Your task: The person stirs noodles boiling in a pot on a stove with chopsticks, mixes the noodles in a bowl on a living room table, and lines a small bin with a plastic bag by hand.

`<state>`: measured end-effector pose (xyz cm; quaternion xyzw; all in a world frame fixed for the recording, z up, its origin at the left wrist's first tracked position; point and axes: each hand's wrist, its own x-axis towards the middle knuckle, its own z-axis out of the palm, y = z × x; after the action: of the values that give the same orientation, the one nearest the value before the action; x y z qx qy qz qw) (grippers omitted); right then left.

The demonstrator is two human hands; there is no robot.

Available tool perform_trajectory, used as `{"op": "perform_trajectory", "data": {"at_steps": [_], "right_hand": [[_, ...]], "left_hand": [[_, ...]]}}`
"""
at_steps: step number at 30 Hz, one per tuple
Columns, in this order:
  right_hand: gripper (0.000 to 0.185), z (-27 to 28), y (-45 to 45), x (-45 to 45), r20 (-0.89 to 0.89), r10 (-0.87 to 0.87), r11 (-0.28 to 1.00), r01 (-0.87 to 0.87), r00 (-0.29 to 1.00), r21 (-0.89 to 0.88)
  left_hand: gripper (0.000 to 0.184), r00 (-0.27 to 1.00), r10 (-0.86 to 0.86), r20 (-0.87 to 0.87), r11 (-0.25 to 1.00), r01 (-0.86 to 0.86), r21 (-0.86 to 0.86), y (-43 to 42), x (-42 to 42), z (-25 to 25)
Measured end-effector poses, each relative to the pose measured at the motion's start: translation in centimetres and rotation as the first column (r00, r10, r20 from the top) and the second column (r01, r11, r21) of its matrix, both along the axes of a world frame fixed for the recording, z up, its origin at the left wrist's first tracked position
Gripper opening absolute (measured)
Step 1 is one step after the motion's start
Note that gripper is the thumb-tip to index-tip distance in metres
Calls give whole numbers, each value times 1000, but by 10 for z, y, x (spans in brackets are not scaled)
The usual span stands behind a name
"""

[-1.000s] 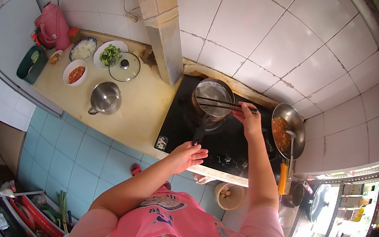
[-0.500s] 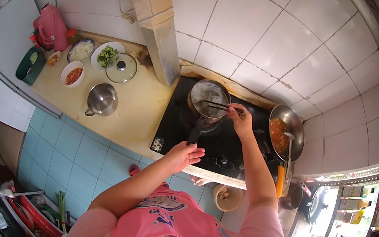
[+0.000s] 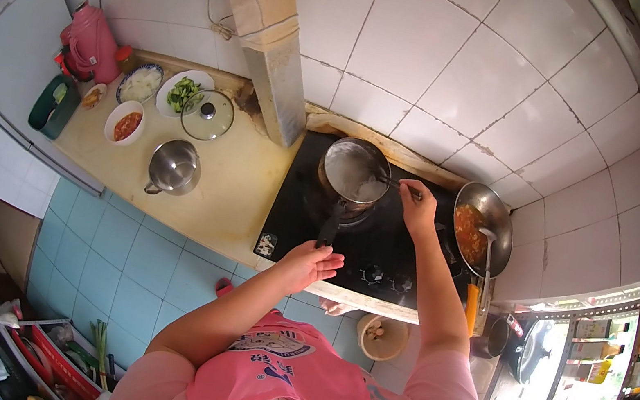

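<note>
My right hand (image 3: 417, 203) grips a pair of dark chopsticks (image 3: 394, 182), their tips in the saucepan (image 3: 388, 161). Cloudy, steaming liquid (image 3: 353, 173) fills the pan; I cannot make out what is inside it. My left hand (image 3: 313, 265) is open, palm partly up and fingers stretched out, just below the end of the black pan handle (image 3: 330, 225). It does not grip the handle. The pan stands on the left side of a black stove (image 3: 293, 213). On the right side sits a wok (image 3: 506, 219) with red-orange food and a ladle (image 3: 487, 254) in it.
Left on the counter (image 3: 227, 211) are a metal pot (image 3: 174, 167), a glass lid (image 3: 216, 122), a bowl of red food (image 3: 126, 125), plates of greens (image 3: 183, 93) and white food (image 3: 141, 84), and a pink thermos (image 3: 94, 42). A bucket (image 3: 395, 348) stands below the stove.
My right hand and the chopsticks have shifted slightly right, and the tips have moved toward the pan's right side. My left hand stays about where it was.
</note>
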<state>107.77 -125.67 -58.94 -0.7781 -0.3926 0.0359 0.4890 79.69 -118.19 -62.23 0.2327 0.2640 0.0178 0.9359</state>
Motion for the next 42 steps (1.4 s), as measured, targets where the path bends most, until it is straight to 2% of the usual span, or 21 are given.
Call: {"op": "perform_trajectory", "data": {"at_steps": [1,3,4,6,12,15,20,23,26,29,30,31,34,38,42], "right_hand": [[13,-1,-1,0,0,1,1000,-1,1000,-1],[15,0,-2,-2,-282,23,996,4,959,95],[15,3,-3,-3,-281,23,996,4,959,94],[17,12,-7,-7,-511,37,996,11,859,91],[20,44,-12,-19,-668,132,984,-17,732,175],[20,60,-13,-22,-662,175,984,-99,729,151],[16,21,3,-15,-624,237,969,-231,745,93],[14,18,12,-21,-508,202,979,-160,837,126],[14,7,18,-12,-470,210,959,-87,857,268],[17,6,22,-4,-295,162,963,-85,942,257],[16,4,25,-5,-295,142,960,-59,945,274],[15,2,28,-4,-239,123,969,-64,963,239],[12,-3,32,-10,-89,45,989,-31,995,147],[11,-23,26,-13,-228,93,987,-59,969,152],[13,8,5,-31,-432,130,981,-52,893,187]], "left_hand": [[13,1000,1,0,1000,-1,-1,0,0,-1],[12,1000,4,11,1000,-4,-3,0,0,-3],[12,1000,4,12,1000,-4,-4,0,-1,-3],[12,1000,4,11,1000,-4,-10,-1,-1,-2],[13,1000,0,3,1000,0,-5,-1,-1,2],[13,1000,-7,4,1000,7,-4,-1,-1,0],[13,1000,-17,15,1000,17,-5,-2,-3,-2],[15,1000,-25,19,1000,25,4,-1,-8,-3],[20,998,-50,24,999,50,11,1,-13,-3],[16,999,-30,31,1000,30,-2,2,-18,-1],[18,999,-24,39,1000,24,1,2,-19,-3],[26,999,-16,38,1000,16,1,3,-20,-5],[26,1000,2,12,1000,-2,-1,2,-21,-8],[25,999,21,-29,1000,-22,-21,3,-28,-5],[25,997,37,-65,999,-39,-33,5,-33,6]]}}
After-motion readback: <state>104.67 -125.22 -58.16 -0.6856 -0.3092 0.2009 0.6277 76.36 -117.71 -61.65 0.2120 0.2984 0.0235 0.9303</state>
